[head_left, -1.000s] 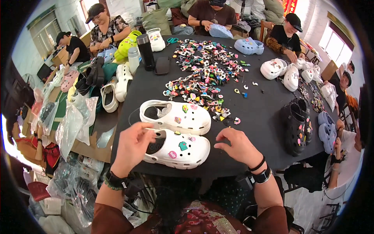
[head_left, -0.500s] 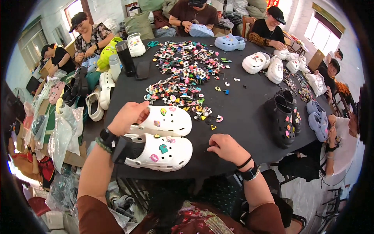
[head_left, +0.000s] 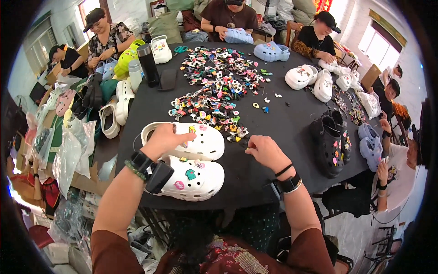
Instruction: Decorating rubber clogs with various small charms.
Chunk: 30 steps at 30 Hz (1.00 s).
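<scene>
Two white clogs lie side by side on the dark table, toes to the right. My left hand is at the far clog, thumb along its upper and the other fingers hidden in or behind its opening. Colourful charms sit on both uppers; the near clog carries a green shirt-shaped charm and a pink round one. To the right of the clogs, my right hand has its fingers curled together near the edge of the charm pile. Whatever its fingertips hold is hidden.
Black clogs stand on the right, with white clogs farther back. A black bottle and a dark phone-like slab lie beyond my left hand. Clogs and plastic bags crowd the left. Several people work around the table.
My left hand has moved right, from the far clog's heel end onto its upper. My right hand has shifted away from me, toward the near end of the charm pile.
</scene>
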### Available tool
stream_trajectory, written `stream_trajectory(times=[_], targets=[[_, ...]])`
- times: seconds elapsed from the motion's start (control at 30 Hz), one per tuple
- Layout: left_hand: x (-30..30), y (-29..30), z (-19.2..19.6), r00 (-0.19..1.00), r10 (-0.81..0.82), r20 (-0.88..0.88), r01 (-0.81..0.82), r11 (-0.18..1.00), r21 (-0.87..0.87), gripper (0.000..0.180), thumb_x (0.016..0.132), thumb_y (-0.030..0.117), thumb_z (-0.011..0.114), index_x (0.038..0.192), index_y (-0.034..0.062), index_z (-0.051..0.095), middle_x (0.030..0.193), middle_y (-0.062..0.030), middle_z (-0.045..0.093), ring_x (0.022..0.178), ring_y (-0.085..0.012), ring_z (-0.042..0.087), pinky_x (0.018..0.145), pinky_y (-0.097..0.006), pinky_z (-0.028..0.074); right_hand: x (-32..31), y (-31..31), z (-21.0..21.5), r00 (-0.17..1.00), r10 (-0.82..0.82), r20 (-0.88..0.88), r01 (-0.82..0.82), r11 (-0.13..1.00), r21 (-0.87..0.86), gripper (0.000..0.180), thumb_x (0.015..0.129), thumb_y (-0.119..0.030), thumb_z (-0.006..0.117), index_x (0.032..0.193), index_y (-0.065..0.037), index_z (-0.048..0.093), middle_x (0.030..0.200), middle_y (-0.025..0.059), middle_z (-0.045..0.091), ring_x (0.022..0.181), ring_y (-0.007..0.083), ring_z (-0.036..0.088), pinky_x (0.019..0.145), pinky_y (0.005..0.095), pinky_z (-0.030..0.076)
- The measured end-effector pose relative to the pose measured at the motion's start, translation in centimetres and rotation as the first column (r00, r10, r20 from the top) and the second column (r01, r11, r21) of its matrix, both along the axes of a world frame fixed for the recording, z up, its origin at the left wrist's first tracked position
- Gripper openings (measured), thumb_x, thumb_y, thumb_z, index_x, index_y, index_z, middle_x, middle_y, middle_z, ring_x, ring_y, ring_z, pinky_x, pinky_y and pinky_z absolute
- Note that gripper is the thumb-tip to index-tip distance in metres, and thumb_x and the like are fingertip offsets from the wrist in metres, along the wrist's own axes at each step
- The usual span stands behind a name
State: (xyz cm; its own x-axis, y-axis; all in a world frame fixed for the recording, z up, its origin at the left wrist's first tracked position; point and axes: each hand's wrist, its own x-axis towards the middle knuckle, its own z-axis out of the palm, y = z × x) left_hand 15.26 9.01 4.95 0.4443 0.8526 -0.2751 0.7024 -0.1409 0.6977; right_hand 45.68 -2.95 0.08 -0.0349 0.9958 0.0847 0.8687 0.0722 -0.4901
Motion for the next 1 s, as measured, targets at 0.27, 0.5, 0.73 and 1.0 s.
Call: stream_trajectory(times=[0.27,0.5,0.73,1.0], targets=[[0.0,-1.3,-1.9,0.925,0.154,0.346,-0.162,0.987,-0.006,0.025,0.085,0.013,0.074,0.101,-0.0059,0.068,0.093,-0.0073,0.071,0.08,-0.0113,0.064,0.072,-0.028,0.05,1.3,7.5,0.3,0.995,0.014,0.096,-0.031,0.983,0.179,0.009,0.08,-0.003,0.065,0.087,-0.002,0.061,0.087,0.0185,0.064,0.086,0.0386,0.063,0.075,0.0459,0.051],[-0.9,-3.1,-4.0,0.873,0.132,0.47,-0.229,0.961,0.155,0.031,0.084,0.02,0.075,0.095,-0.0066,0.065,0.088,-0.0164,0.071,0.076,-0.0208,0.068,0.071,-0.034,0.051,2.7,12.6,-1.4,0.981,0.017,0.194,-0.049,0.986,0.157,0.013,0.08,-0.006,0.071,0.088,-0.004,0.06,0.091,0.0155,0.061,0.091,0.0366,0.062,0.079,0.0449,0.05],[-0.9,-2.7,-5.1,0.89,0.169,0.425,-0.294,0.923,0.248,0.028,0.087,0.02,0.071,0.086,-0.0052,0.058,0.075,-0.0151,0.063,0.065,-0.0199,0.058,0.062,-0.036,0.046,2.3,16.4,-4.6,0.971,-0.137,0.198,0.137,0.99,0.011,0.027,0.081,-0.023,0.078,0.092,-0.003,0.065,0.092,0.0167,0.064,0.092,0.0358,0.062,0.082,0.0442,0.051],[-0.7,-2.9,-4.1,0.883,0.178,0.434,-0.314,0.912,0.265,0.029,0.087,0.019,0.071,0.083,-0.0045,0.055,0.071,-0.0164,0.058,0.063,-0.0272,0.056,0.062,-0.038,0.045,2.5,15.3,-3.8,0.984,-0.17,-0.049,0.176,0.972,0.153,0.028,0.075,-0.01,0.079,0.079,-0.002,0.052,0.076,0.0168,0.064,0.078,0.0389,0.063,0.067,0.0447,0.05]])
